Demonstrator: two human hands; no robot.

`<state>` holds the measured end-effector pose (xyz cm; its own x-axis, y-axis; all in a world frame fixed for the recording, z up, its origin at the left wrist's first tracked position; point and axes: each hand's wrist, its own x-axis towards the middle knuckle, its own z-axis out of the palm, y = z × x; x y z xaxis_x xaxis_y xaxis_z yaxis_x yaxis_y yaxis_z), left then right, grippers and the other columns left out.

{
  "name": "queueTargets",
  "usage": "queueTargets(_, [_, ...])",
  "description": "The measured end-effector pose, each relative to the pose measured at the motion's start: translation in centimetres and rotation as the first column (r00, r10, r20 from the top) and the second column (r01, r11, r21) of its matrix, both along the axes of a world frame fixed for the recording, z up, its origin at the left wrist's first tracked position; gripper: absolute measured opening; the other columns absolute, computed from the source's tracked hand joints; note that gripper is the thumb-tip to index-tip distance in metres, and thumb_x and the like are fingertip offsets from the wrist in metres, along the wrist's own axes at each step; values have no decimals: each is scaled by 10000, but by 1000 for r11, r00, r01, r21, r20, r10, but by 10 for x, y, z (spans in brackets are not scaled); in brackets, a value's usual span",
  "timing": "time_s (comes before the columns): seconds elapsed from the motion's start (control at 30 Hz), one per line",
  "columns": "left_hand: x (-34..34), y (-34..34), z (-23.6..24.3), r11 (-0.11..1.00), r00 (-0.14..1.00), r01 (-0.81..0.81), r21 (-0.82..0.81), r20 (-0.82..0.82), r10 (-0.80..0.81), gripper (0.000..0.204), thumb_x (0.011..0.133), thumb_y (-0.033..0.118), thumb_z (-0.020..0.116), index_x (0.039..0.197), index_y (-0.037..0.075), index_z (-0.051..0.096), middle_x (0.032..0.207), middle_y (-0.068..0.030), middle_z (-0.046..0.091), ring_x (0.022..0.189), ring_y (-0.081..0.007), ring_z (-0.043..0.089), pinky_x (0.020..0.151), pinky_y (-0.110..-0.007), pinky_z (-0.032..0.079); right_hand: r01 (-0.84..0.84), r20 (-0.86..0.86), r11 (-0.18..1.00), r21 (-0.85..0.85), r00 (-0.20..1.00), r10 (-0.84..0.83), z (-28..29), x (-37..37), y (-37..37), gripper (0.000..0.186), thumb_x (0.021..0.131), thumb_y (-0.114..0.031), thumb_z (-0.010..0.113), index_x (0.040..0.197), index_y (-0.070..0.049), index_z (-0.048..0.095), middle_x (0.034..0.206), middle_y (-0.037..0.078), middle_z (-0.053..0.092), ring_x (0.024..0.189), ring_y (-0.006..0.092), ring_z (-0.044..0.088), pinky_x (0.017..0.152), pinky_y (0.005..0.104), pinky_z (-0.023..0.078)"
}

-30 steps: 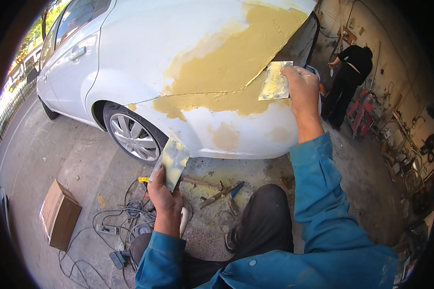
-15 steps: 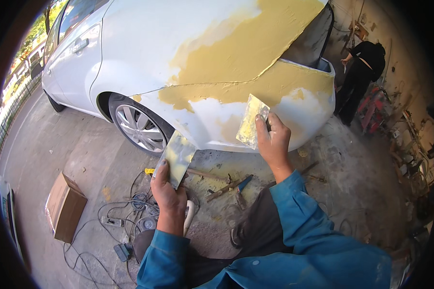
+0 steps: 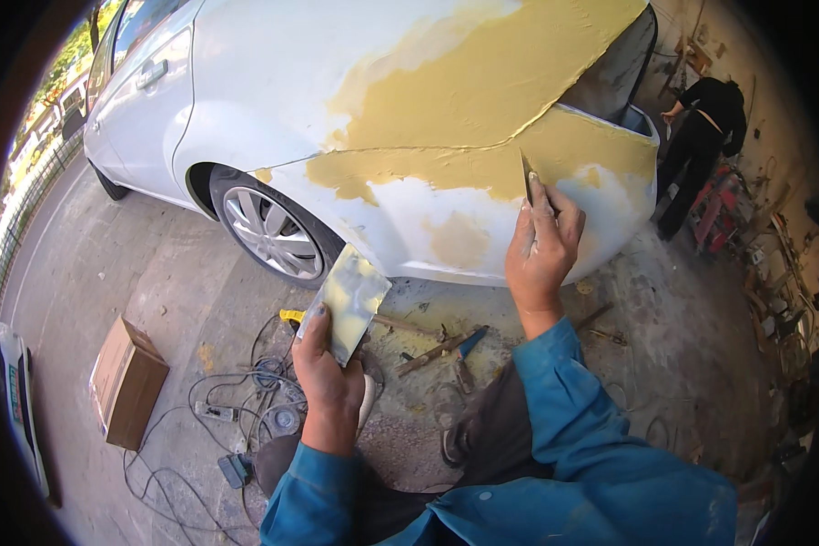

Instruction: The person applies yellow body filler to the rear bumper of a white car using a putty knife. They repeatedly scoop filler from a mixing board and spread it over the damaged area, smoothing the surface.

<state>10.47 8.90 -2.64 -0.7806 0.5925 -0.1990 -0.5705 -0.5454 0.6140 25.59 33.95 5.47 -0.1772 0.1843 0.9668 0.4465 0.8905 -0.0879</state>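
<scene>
My left hand (image 3: 329, 382) is closed on a flat rectangular putty spreader (image 3: 353, 305), its face smeared with pale yellow filler, thumb on top. Another thin spreader (image 3: 526, 175) is pinched in my right hand (image 3: 544, 246), turned nearly edge-on so that only a dark sliver shows. It is against or just in front of the yellow filler (image 3: 428, 100) on the rear of a white car (image 3: 255, 82); whether it touches I cannot tell. The filler covers the rear panel and the upper bumper (image 3: 391, 214), with a paler patch lower down.
A cardboard box (image 3: 127, 387) stands on the floor at left, beside tangled cables (image 3: 237, 387). Near my feet lie a hammer-like tool (image 3: 464, 350) and sticks. At the far right a person in black (image 3: 701, 136) bends by scattered red and metal parts (image 3: 719, 205).
My right hand has turned its spreader from face-on to edge-on and shifted slightly right. My left hand has moved a little right with its spreader. The whole view has shifted slightly.
</scene>
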Motion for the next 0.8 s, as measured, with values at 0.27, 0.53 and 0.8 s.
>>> queueTargets(0.27, [0, -1, 6, 998, 998, -47, 33, 47, 45, 362, 1102, 259, 599, 1369, 31, 687, 1288, -88, 765, 1148, -241, 735, 945, -415, 578, 114, -22, 993, -40, 993, -115, -28, -41, -3, 559, 924, 24, 775, 1463, -116, 730, 1373, 122, 656, 1207, 358, 576, 1073, 497, 455])
queueTargets(0.53, [-3, -6, 0, 998, 999, -24, 52, 33, 22, 363, 1105, 258, 606, 1370, 18, 672, 1249, -101, 771, 1067, -258, 760, 826, -408, 605, 37, -40, 993, -116, 998, -42, -60, -89, -9, 661, 910, -17, 829, 1543, -107, 659, 1379, 127, 609, 1117, 310, 556, 1053, 514, 447])
queueTargets(0.8, [-2, -8, 4, 998, 998, -31, 56, 57, 28, 372, 1102, 258, 621, 1384, 20, 664, 1248, -108, 774, 1065, -257, 767, 812, -403, 615, -35, -103, 989, -142, 994, 21, -76, -132, -9, 686, 881, -33, 861, 1534, -97, 663, 1368, 141, 594, 1091, 299, 547, 1056, 516, 438])
